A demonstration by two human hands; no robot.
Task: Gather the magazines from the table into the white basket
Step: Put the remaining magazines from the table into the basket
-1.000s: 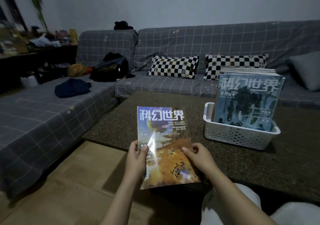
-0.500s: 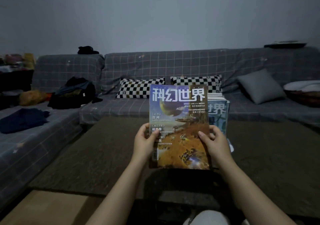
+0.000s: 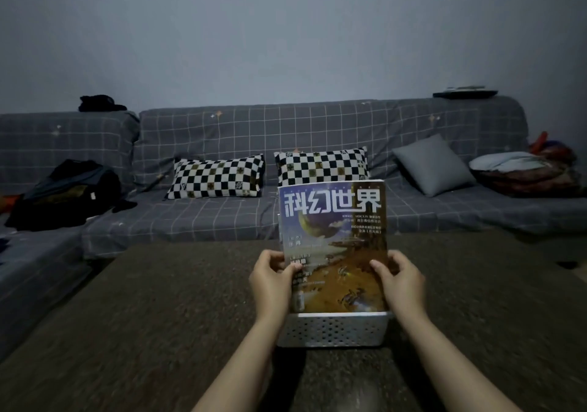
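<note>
A magazine [image 3: 333, 237] with an orange and blue cover and big white characters stands upright, its lower edge inside the white perforated basket [image 3: 333, 329] on the dark table [image 3: 158, 316]. My left hand [image 3: 273, 280] grips its left edge, thumb on the cover. My right hand [image 3: 400, 280] grips its right edge the same way. The magazine's cover hides the other magazines in the basket behind it.
A grey checked sofa [image 3: 222, 214] runs along the far side and left of the table, with two checkered cushions [image 3: 219, 178], a grey pillow [image 3: 432, 164], a dark bag [image 3: 66, 189] and a pile of cloth [image 3: 521, 170].
Both hands carried the magazine from the table's near edge to the right and down into the basket. The view swung right, so the basket now sits centred.
</note>
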